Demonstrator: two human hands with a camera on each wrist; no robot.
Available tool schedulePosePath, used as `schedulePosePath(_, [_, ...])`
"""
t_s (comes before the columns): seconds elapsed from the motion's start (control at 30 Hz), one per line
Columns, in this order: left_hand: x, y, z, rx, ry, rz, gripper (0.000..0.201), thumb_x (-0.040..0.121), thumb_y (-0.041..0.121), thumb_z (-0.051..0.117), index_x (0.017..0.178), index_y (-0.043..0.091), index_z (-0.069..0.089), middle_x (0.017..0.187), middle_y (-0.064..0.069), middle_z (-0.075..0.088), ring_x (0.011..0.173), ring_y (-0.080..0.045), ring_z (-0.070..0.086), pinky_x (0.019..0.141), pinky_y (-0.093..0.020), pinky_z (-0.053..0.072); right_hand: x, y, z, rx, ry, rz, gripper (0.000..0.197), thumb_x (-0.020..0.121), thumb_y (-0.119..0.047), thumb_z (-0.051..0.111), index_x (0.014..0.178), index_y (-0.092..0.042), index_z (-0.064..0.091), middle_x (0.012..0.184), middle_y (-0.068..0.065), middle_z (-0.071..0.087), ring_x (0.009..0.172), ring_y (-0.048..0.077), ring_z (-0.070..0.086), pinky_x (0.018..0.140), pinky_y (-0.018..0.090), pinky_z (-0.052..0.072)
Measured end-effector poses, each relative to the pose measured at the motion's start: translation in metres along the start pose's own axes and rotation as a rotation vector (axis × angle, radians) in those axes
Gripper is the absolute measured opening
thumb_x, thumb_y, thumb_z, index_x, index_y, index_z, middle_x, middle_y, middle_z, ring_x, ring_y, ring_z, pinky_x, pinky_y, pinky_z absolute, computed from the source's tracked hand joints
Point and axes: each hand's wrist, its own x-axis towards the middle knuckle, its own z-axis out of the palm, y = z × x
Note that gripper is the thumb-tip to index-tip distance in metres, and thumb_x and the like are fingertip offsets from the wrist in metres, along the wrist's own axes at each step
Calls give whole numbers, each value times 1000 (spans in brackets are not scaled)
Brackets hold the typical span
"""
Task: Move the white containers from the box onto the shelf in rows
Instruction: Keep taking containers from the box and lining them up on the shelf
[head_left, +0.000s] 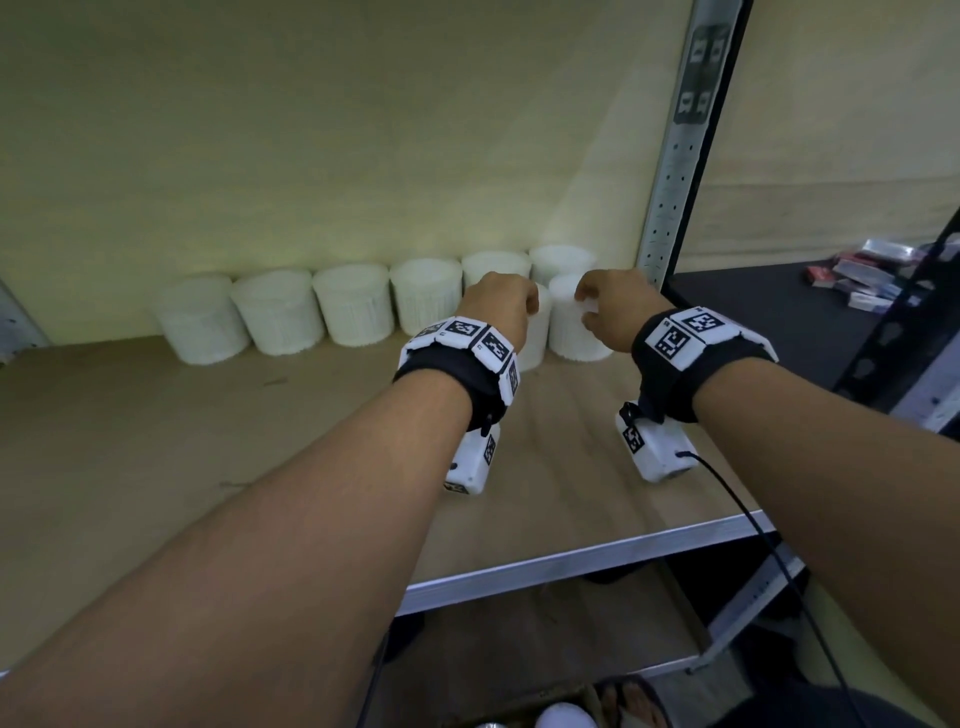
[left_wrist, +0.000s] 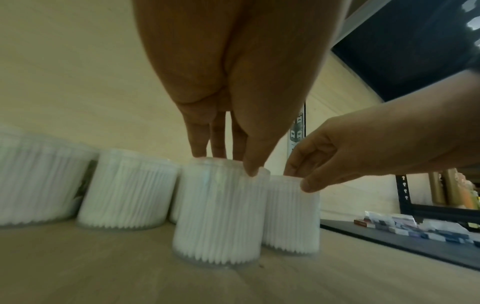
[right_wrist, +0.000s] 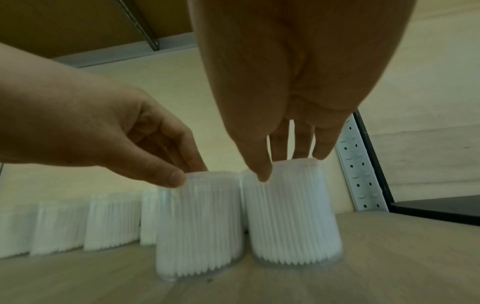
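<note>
Several white ribbed containers (head_left: 353, 304) stand in a row along the back of the wooden shelf (head_left: 260, 441). In front of that row's right end, two more stand side by side on the shelf. My left hand (head_left: 501, 306) pinches the top rim of the left container (left_wrist: 221, 205) between thumb and fingertips, as the right wrist view also shows (right_wrist: 200, 222). My right hand (head_left: 608, 306) pinches the top of the right container (right_wrist: 293, 216), seen in the left wrist view too (left_wrist: 291, 216). Both containers are upright and almost touching.
A perforated metal upright (head_left: 675, 171) stands just right of the containers. Beyond it, a black table (head_left: 779, 322) carries small boxes (head_left: 857, 280). The shelf's metal front edge (head_left: 571, 561) is near my forearms, with a lower shelf beneath. Bare wood lies left of my hands.
</note>
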Motion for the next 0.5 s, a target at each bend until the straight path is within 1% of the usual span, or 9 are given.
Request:
schedulePosePath(0.07, [-5, -2, -6, -16, -77, -17, 38, 88, 9, 57, 125, 15, 59, 130, -9, 58, 116, -25, 57, 93, -30, 47, -8, 0, -3, -38, -17, -10, 49, 86, -30, 58, 133, -26, 48, 131, 7, 57, 111, 29, 59, 95, 43, 51])
schedulePosePath(0.13, [-16, -2, -16, -20, -130, -17, 46, 88, 21, 61, 133, 17, 52, 137, -8, 50, 123, -24, 52, 97, -31, 43, -24, -3, -7, -53, 0, -42, 57, 85, -32, 59, 139, -26, 42, 135, 7, 54, 118, 30, 55, 98, 45, 48])
schedulePosePath(0.17, [-23, -2, -21, -24, -129, -16, 49, 87, 23, 62, 134, 17, 50, 138, -7, 48, 125, -23, 49, 98, -31, 42, -33, -5, -9, -42, 14, -60, 57, 86, -30, 60, 140, -24, 42, 136, 9, 51, 120, 30, 53, 100, 45, 46])
schedulePosePath(0.23, [-41, -3, -31, -48, -98, -17, 47, 87, 25, 61, 132, 17, 51, 137, -7, 48, 124, -22, 49, 98, -30, 41, -52, -10, -10, 6, 34, -84, 53, 88, -26, 60, 139, -19, 45, 136, 11, 49, 124, 31, 48, 103, 38, 42])
schedulePosePath(0.3, [-64, -3, -40, -59, -99, -30, 46, 87, 29, 61, 131, 17, 52, 137, -6, 50, 124, -21, 50, 98, -30, 41, -74, -16, -12, 47, 47, -117, 47, 90, -25, 59, 135, -17, 50, 133, 11, 51, 124, 28, 47, 100, 33, 40])
schedulePosePath(0.33, [-77, -3, -43, -71, -113, -46, 48, 87, 31, 61, 131, 17, 52, 137, -5, 50, 123, -20, 51, 97, -29, 42, -87, -19, -12, 66, 50, -134, 45, 90, -25, 59, 133, -17, 53, 131, 10, 53, 122, 27, 48, 97, 33, 41])
schedulePosePath(0.4, [-106, -1, -48, -98, -130, -64, 50, 87, 34, 62, 133, 18, 51, 137, -2, 50, 121, -18, 52, 91, -25, 41, -113, -26, -13, 82, 48, -174, 41, 89, -27, 59, 129, -17, 57, 127, 10, 56, 117, 26, 51, 94, 33, 43])
schedulePosePath(0.47, [-134, 3, -52, -96, -130, -53, 49, 87, 37, 62, 132, 20, 52, 135, 0, 53, 118, -16, 54, 86, -22, 39, -139, -31, -12, 84, 32, -192, 39, 89, -30, 60, 126, -18, 58, 125, 7, 57, 116, 25, 52, 93, 31, 43])
schedulePosePath(0.5, [-148, 6, -53, -99, -130, -48, 48, 87, 38, 61, 131, 21, 53, 133, 1, 53, 117, -15, 54, 85, -22, 38, -152, -34, -11, 91, 23, -195, 38, 89, -32, 60, 125, -19, 59, 124, 6, 58, 116, 24, 53, 91, 30, 43])
